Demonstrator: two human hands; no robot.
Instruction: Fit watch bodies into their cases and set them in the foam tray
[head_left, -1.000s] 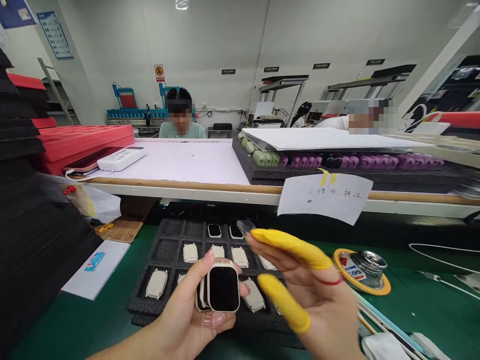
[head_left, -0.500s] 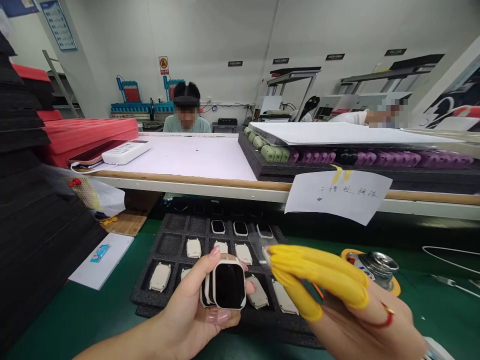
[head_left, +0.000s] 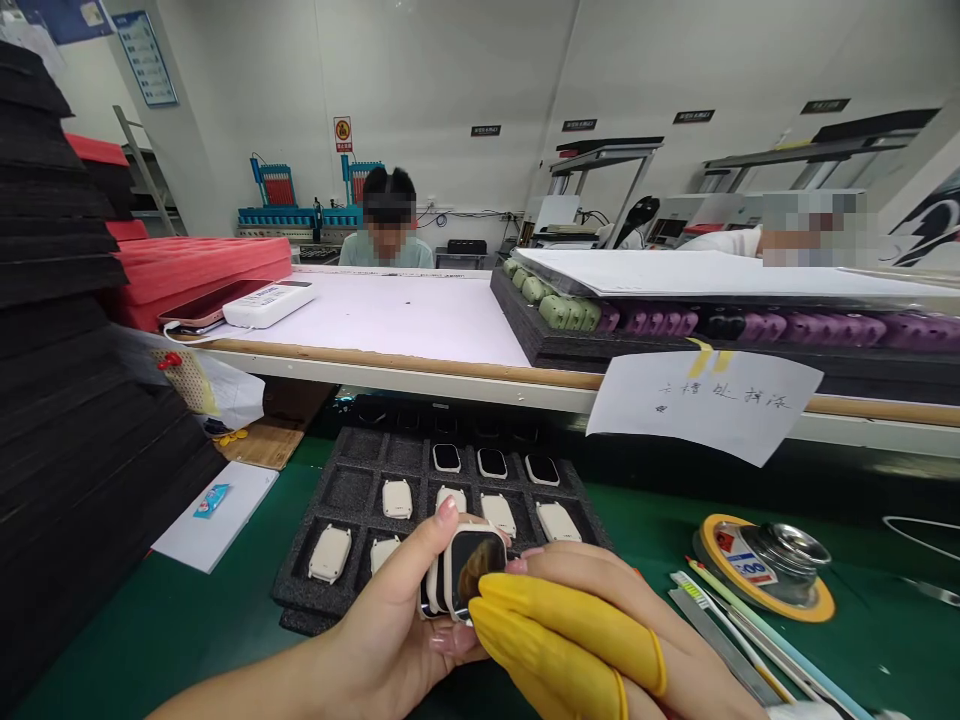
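Closest in, the left hand (head_left: 390,620) cradles a small stack of pale-framed smartwatches (head_left: 454,565), its thumb over the upper edge and its fingers curled beneath; that grip is closed around them. The front watch faces up, its dark screen catching a reflection. The right hand (head_left: 600,630), in yellow finger cots (head_left: 562,620), brings its fingertips together against the lower right of that watch. The fingers are nearly closed, but whether they pinch anything is hidden.

The step in hand looks like close fingertip work on the front watch's face or edge. Such contact calls for light, level pressure from the right fingertips and a steady left grip, since the stacked watches could slide on one another.

Just beyond, a black foam tray (head_left: 349,492) carries pale watches back up (head_left: 330,553) in its nearer compartments and three screen up (head_left: 491,463) farther back. To the right on the green bench lie slim tools (head_left: 691,592) and a yellow-rimmed disc (head_left: 821,605), a metal-topped container (head_left: 795,545) by it.

Above hangs a handwritten note (head_left: 697,400) on the shelf edge; farther back, a person in a pale green top (head_left: 386,253) sits with head bowed.
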